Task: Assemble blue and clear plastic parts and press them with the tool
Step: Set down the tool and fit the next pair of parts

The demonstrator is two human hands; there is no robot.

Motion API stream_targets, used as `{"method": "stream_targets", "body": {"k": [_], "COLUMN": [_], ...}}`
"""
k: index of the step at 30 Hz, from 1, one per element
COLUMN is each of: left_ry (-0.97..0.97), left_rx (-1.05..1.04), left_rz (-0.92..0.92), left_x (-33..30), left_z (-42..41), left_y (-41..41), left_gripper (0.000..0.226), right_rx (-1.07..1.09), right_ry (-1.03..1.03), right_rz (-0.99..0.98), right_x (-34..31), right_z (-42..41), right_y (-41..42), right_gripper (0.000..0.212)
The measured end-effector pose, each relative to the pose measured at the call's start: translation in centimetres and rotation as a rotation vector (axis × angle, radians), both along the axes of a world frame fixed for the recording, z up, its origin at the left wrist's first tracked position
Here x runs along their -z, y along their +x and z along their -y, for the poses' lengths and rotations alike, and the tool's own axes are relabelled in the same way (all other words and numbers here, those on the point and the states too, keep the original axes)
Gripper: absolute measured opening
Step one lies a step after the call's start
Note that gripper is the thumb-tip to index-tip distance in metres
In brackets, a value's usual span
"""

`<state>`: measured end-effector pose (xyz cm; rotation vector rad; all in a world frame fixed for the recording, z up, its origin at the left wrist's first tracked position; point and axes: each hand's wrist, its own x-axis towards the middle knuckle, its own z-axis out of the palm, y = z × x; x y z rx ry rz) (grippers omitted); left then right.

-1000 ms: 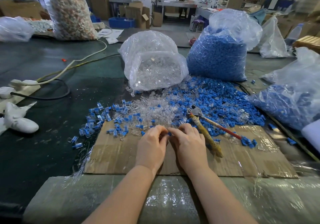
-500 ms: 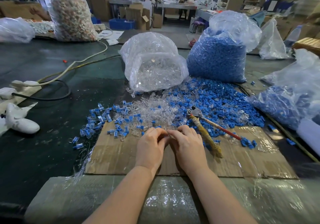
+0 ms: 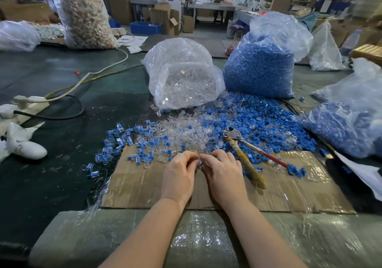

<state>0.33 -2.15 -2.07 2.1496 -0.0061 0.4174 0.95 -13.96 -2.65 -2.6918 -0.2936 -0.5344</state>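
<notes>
Left hand (image 3: 179, 176) and right hand (image 3: 222, 172) unchanged over last second: fingertips pinch small clear part (image 3: 199, 161) over cardboard (image 3: 289, 193). Fitting continues; press tool (image 3: 246, 160) idle beside right hand.

- Left hand (image 3: 179, 176) and right hand (image 3: 222, 173) meet fingertip to fingertip over the cardboard (image 3: 144, 187), fingers curled, pinching a small part hidden between them.
- Pliers (image 3: 244, 156) lie just right of the right hand.
- Clear parts (image 3: 186, 132) and blue parts (image 3: 258, 123) are heaped beyond.

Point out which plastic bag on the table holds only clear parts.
The clear-parts bag, just left of the tall blue-parts bag; its contents are colourless, not blue.
</notes>
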Motion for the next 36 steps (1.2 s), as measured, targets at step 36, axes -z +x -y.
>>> {"method": "stream_targets", "body": {"k": [36], "left_ry": [-0.201], "left_rx": [0.089], "left_rz": [-0.099], "left_x": [-0.1], "left_z": [-0.2], "left_y": [-0.1], "left_gripper": [0.024], "right_rx": [-0.122], "right_ry": [0.557], "right_rz": [-0.015], "right_x": [-0.6], "right_z": [0.6], "right_y": [-0.9], "right_gripper": [0.004]}}
